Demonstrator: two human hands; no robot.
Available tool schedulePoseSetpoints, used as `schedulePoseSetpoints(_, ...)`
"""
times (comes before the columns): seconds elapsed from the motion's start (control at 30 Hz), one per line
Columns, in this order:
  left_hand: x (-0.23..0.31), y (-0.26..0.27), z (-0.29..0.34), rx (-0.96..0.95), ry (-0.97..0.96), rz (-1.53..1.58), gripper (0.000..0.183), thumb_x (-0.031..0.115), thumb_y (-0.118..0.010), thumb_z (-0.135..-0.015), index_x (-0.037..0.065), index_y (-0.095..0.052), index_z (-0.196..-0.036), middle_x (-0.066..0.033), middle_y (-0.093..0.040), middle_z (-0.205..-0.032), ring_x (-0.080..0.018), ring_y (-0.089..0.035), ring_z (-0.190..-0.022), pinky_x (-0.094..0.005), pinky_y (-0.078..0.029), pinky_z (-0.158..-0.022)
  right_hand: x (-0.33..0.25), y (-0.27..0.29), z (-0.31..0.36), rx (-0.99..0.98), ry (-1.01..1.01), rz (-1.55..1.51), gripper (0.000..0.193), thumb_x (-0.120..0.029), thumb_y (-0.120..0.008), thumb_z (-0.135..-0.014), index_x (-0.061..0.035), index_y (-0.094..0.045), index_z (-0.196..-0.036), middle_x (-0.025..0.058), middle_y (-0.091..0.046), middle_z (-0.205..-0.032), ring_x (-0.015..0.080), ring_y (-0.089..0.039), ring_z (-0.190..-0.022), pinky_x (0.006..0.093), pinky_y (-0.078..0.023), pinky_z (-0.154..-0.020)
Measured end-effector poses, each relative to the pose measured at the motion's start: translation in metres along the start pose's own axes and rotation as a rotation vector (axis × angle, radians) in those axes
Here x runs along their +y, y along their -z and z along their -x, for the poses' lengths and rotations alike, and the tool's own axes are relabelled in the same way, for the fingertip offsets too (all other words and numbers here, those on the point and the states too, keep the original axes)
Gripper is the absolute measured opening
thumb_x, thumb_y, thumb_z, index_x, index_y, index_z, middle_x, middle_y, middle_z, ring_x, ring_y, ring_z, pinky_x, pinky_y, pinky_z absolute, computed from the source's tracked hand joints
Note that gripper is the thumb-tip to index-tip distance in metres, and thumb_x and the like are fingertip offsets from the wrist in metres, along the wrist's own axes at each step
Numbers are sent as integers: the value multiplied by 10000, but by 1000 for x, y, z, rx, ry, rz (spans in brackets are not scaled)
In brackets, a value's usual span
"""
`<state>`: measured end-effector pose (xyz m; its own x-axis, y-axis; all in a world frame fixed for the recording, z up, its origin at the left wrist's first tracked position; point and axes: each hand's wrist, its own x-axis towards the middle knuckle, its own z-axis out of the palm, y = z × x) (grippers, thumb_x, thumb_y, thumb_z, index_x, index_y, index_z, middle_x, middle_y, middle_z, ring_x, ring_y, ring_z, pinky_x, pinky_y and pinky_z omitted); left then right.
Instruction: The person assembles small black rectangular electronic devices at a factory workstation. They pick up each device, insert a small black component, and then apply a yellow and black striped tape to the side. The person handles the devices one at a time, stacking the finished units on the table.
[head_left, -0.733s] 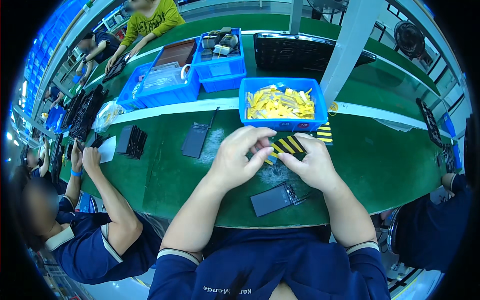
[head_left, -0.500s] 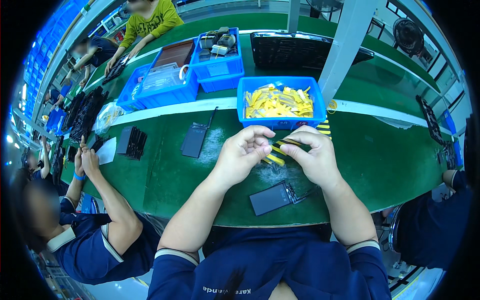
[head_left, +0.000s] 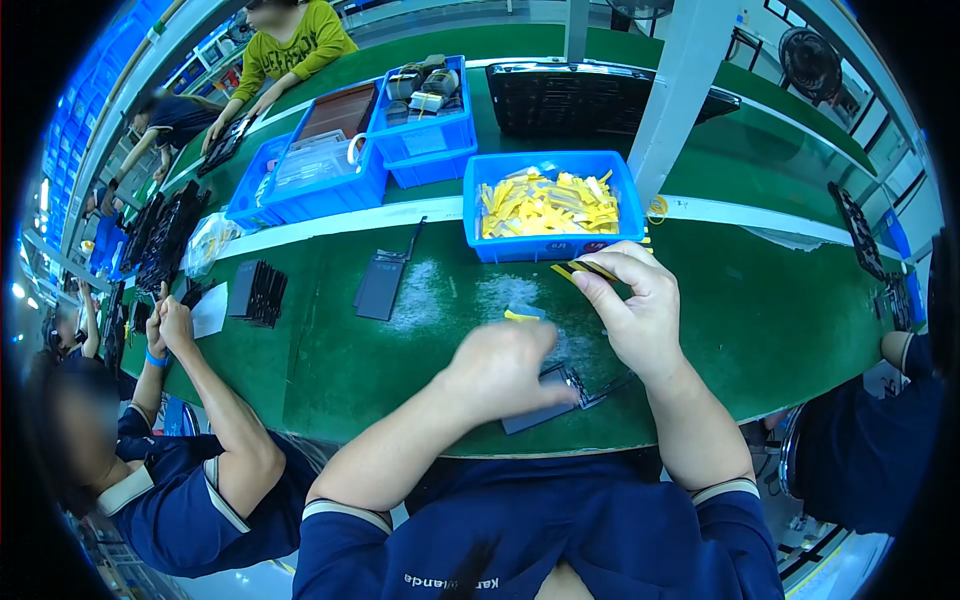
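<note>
My right hand (head_left: 632, 305) pinches a black-and-yellow striped strip (head_left: 584, 269) between thumb and fingers, just in front of the blue bin of yellow strips. My left hand (head_left: 500, 372), smeared by motion, hangs over the near part of the table; its fingers are too blurred to read. Partly hidden beneath it is a flat black battery-like block (head_left: 530, 420) with a small board and cable at its right end. A small yellow-and-blue piece (head_left: 523, 313) lies on the table just beyond my left hand.
A blue bin (head_left: 470, 205) filled with yellow strips stands ahead, beside a grey post (head_left: 680, 100). Flat black blocks (head_left: 378, 285) lie left of centre, and a stack of similar blocks (head_left: 258, 293) is farther left. A co-worker (head_left: 215, 430) sits at my left.
My left hand has let go of the striped strip and moved down and left, over the black block. The right hand keeps the strip. A yellow-and-blue piece now shows on the table.
</note>
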<state>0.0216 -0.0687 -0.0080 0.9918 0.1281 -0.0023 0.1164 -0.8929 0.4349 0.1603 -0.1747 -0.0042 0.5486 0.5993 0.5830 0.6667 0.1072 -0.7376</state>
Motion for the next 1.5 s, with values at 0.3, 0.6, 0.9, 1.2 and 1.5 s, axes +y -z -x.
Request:
schedulePoseSetpoints(0.3,-14,-13,-4,94,56,589,225,124,-687,-803,9,-552,-941,-107,-631,-832,-195,-629,-769,-314,-491,-701,-9,5,1,33,83,14,137,-4,-695,-728,12,-689,-863,94,-657,-811,196,-621,-773,338,-463,-818)
schedulePoseSetpoints(0.6,-20,-4,-3,336,158,929,212,71,-637,-860,10,-514,-1023,-37,-631,-775,-45,-528,-706,-226,-422,-614,-5,2,1,-168,7,14,106,-24,-704,-695,17,-695,-793,97,-661,-743,210,-630,-766,419,-387,-972)
schedulePoseSetpoints(0.9,-24,-10,-3,329,99,916,175,105,-624,-873,5,-572,-1006,-42,-638,-782,-75,-559,-699,-242,-448,-635,-3,4,0,-247,5,26,94,-62,-707,-711,-16,-699,-793,87,-644,-726,214,-623,-705,395,-417,-922)
schedulePoseSetpoints(1.2,-22,-10,-2,330,88,922,177,98,-619,-876,0,-566,-1014,-23,-607,-738,-50,-495,-646,-231,-412,-583,-6,5,1,-241,-14,19,107,-36,-700,-691,-3,-695,-793,73,-642,-715,204,-620,-699,406,-406,-934)
schedulePoseSetpoints(1.5,-19,-2,0,297,59,694,221,88,-609,-882,4,-562,-1081,-16,-624,-891,-39,-547,-797,-212,-453,-678,-9,-7,5,-106,181,297,106,-74,-735,-642,-39,-664,-712,61,-593,-667,242,-598,-725,473,-402,-946)
